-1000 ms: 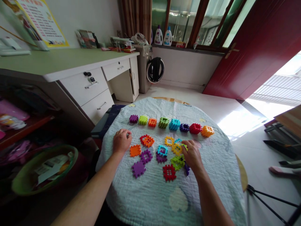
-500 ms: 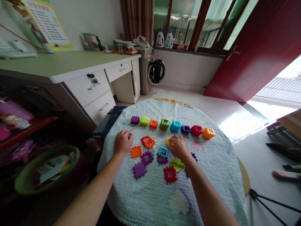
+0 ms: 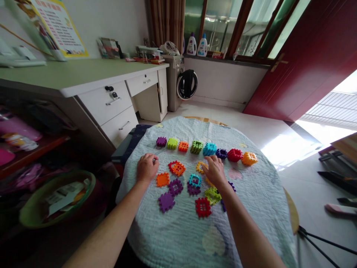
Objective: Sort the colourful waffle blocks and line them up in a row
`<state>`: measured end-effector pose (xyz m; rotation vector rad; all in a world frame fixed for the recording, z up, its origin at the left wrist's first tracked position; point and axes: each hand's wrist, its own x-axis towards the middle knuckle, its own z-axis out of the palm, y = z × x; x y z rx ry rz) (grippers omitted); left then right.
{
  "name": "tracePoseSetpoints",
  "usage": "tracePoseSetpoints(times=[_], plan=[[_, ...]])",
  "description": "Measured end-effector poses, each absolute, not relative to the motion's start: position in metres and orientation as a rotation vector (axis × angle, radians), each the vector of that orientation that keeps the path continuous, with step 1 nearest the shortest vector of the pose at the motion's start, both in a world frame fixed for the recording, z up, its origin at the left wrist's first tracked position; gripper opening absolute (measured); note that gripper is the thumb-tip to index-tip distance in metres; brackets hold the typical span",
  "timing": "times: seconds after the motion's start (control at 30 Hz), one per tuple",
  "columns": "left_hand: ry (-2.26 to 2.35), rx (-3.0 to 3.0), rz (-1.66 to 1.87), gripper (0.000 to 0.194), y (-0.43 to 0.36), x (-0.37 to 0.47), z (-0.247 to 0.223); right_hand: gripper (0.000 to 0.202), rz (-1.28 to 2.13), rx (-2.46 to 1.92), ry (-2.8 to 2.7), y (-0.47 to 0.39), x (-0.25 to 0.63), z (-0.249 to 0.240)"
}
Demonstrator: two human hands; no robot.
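In the head view, the left hand [image 3: 147,169] rests on the cloth [image 3: 173,234] covering the table, near a flat orange square [image 3: 163,179]; its fingers curl, but I cannot tell whether they close on anything. The right hand [image 3: 215,172] reaches over loose pieces, its fingertips beside a yellow frame [image 3: 199,167]; whether they grip anything is unclear. Beyond the hands, a light blue stack [image 3: 209,149] stands between a green stack [image 3: 196,147] and a dark blue one [image 3: 221,153].

One head-worn view looks forward and down over the round table [image 3: 178,238] nearby.
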<state>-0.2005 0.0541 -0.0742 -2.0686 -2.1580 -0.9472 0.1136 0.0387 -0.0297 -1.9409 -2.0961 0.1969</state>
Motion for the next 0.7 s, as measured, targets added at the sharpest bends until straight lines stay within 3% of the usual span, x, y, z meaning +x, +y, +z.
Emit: tracePoseSetpoints(times=[0.3,0.7], plan=[[-2.154,-2.062,-0.947,0.013,0.053,-0.199,-0.072,0.036,0.326,-1.979,-2.232,0.043,0.11,-0.026],[-2.147,-2.061,-0.939,0.014,0.053,-0.198,-0.073,0.041,0.128,-2.031,-2.095,-0.013,0.158,-0.019]])
